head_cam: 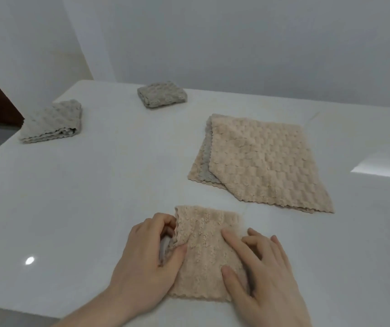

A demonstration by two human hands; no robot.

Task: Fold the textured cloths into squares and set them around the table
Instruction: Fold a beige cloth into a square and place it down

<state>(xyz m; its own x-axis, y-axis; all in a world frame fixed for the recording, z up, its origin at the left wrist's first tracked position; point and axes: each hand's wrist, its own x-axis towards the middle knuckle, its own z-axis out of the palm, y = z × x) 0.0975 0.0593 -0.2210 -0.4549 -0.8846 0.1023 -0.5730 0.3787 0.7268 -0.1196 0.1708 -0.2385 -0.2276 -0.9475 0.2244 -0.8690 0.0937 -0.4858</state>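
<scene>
Head cam: white counter [71, 208], then the flat unfolded pile [264, 161] off right, then the folded beige cloth [208, 251] at the near edge. Left hand [142, 263] pinches its left edge; right hand [267, 274] presses flat, fingers straight. Long axis runs away from the person.

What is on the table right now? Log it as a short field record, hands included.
surface: glossy white table
in work: beige textured cloth, folded small, near front edge
left hand: fingers curled round that cloth's left edge
right hand: fingers flat, pressing its right side
unfolded stack: beige and grey textured cloths, spread at right
done: pale grey folded cloth at far left; darker grey folded square cloth at back
</scene>
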